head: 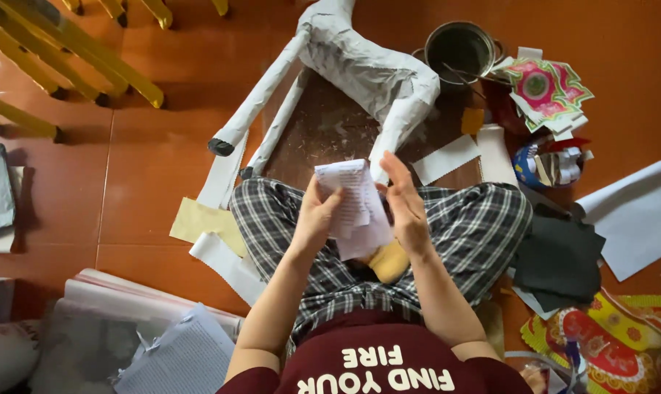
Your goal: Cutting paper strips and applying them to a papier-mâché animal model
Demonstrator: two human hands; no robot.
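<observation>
Paper: a printed sheet (352, 208) sits at frame centre, above the person's lap, held upright between both hands.
Left hand: the left hand (317, 217) grips the sheet's left edge, thumb on the near face and fingers curled behind it.
Right hand: the right hand (406, 206) is flat, fingers straight and together, pressed against the sheet's right side.
Lap: plaid trousers (476, 226) cover crossed legs, with a yellow object (389, 261) just below the sheet.
Figure: a paper-covered animal figure (360, 69) stands on a brown board (330, 131) in the upper centre, its legs reaching toward the knees.
Pot: a metal pot (460, 49) sits just right of the figure, upper right.
Strips: white paper strips (447, 158) lie near the right knee.
Coloured sheets: patterned papers (546, 87) lie at upper right, a black sheet (560, 259) at right.
Stack: printed pages (177, 357) lie at lower left.
Chair legs: yellow legs (68, 58) fill the upper left.
Floor: red-brown tiles (148, 182).
</observation>
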